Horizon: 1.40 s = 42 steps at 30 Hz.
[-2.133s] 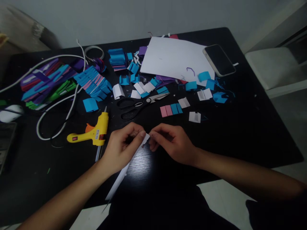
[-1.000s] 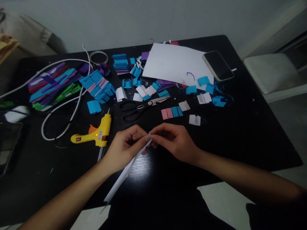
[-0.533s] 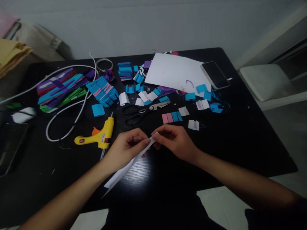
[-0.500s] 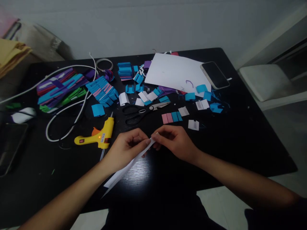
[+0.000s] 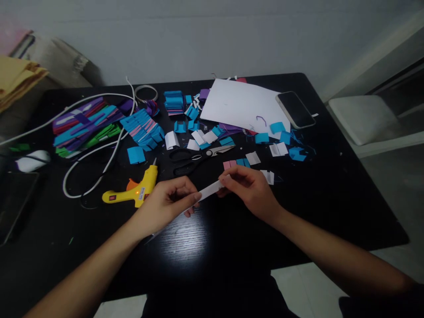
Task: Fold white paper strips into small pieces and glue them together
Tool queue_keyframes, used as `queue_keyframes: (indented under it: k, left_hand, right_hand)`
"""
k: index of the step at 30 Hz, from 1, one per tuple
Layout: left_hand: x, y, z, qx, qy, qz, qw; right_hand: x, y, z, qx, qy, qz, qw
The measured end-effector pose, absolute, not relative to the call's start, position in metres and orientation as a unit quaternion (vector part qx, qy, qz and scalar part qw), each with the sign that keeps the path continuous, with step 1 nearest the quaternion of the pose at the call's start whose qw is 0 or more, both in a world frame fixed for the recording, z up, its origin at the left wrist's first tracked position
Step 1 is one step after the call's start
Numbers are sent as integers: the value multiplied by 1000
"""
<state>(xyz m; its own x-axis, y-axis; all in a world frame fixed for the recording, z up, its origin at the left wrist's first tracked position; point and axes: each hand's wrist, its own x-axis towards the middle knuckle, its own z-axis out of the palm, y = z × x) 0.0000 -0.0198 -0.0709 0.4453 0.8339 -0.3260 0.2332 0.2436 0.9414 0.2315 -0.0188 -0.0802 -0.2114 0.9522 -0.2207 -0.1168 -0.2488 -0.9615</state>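
Note:
A narrow white paper strip [image 5: 211, 190] is stretched between my two hands above the black table. My left hand [image 5: 175, 198] pinches it between thumb and fingers, and the strip's other part trails down to the left behind that hand. At its right end, my right hand [image 5: 248, 187] grips the strip between thumb and forefinger. Just beyond my hands lie black-handled scissors [image 5: 202, 154], small pink and blue folded pieces [image 5: 233, 164] partly covered by my right hand, and white folded pieces [image 5: 253, 158]. To the left of my left hand is a yellow glue gun [image 5: 132, 192] with a lit orange light.
White sheets [image 5: 245, 106] and a phone [image 5: 295, 109] lie at the back right. Bundles of coloured strips [image 5: 88, 123], a white cable [image 5: 114, 154] and a roll of tape [image 5: 146, 93] are at the left and back. A white stool [image 5: 364, 119] stands right of the table [image 5: 331, 198].
My hands have moved apart, my right hand slightly rightward, showing more of the strip between them. The strip now faces up more flatly, and less of its trailing part shows.

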Motion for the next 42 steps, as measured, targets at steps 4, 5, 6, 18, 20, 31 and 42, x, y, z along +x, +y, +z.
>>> queue_keyframes:
  k: [4, 5, 6, 18, 20, 31, 42]
  left_hand:
    - [1, -21, -71, 577, 470, 236, 624]
    - [1, -21, -71, 579, 469, 233, 625]
    - [1, -21, -71, 581, 468, 229, 625]
    - [-1, -20, -76, 588, 488, 229, 603]
    - [0, -20, -74, 601, 488, 221, 594]
    - [7, -25, -68, 595, 482, 239, 597]
    - [5, -27, -71, 647, 482, 226, 545]
  right_hand:
    - [230, -22, -87, -460, -429, 667, 398]
    - [230, -23, -88, -462, -427, 669, 396]
    - [230, -23, -89, -464, -426, 669, 395]
    - [230, -22, -88, -471, -446, 651, 395]
    - [230, -24, -88, -473, -452, 645, 395]
    - [226, -32, -83, -475, -465, 635, 394]
    - [228, -27, -86, -462, -447, 680, 353]
